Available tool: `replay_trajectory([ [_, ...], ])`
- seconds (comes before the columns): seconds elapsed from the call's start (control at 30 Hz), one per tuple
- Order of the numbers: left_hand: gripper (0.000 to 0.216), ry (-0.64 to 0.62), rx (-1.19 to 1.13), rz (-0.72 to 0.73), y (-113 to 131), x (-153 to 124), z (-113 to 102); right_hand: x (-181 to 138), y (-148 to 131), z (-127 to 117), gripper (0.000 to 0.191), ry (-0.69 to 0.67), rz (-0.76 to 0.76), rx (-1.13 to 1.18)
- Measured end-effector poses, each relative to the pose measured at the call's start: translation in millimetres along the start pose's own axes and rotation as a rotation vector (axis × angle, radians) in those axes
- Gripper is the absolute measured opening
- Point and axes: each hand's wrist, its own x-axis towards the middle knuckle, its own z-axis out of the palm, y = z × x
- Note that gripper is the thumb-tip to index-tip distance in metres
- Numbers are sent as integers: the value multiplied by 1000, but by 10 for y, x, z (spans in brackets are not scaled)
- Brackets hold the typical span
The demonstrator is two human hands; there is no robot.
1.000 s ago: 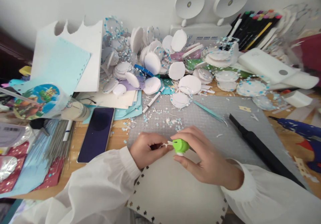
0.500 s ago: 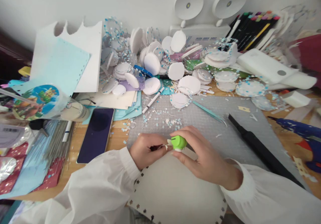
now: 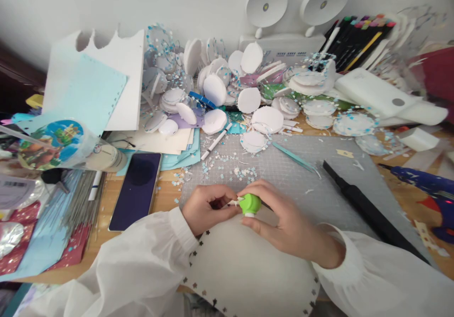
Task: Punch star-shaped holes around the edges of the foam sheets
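My right hand [image 3: 283, 220] grips a small bright green craft punch [image 3: 250, 203] between thumb and fingers. Close by on the left, my left hand [image 3: 205, 208] is closed in a pinch on a thin white paper strip [image 3: 234, 203], whose end meets the punch's slot. How far the strip goes into the slot I cannot tell. Below both hands is a large white paper sheet [image 3: 248, 265] with small flower-shaped holes along its curved edge; its upper edge is partly covered by my hands.
Tiny paper flowers [image 3: 244, 172] lie scattered on the grey cutting mat [image 3: 305, 191]. Teal tweezers [image 3: 292, 156], a black tool [image 3: 365, 208] and a blue glue gun [image 3: 418, 180] lie to the right. A phone [image 3: 135, 191] rests at left; white paper discs [image 3: 267, 118] crowd the back.
The green punch has tilted and shifted slightly left, toward my left fingers. My left hand has barely moved, and the punched sheet has shifted slightly.
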Motion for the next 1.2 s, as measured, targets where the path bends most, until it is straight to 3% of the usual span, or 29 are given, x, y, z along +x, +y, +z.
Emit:
replay_trajectory([
  [0.3, 36, 8, -243, -85, -60, -5, 19, 13, 3, -12, 29, 54, 151, 41],
  [0.9, 31, 0, -126, -17, -74, -36, 26, 22, -3, -62, 29, -12, 133, 98],
  [1.2, 32, 16, -94, 4, -87, -42, 31, 41, -21, -71, 35, -45, 216, 134],
])
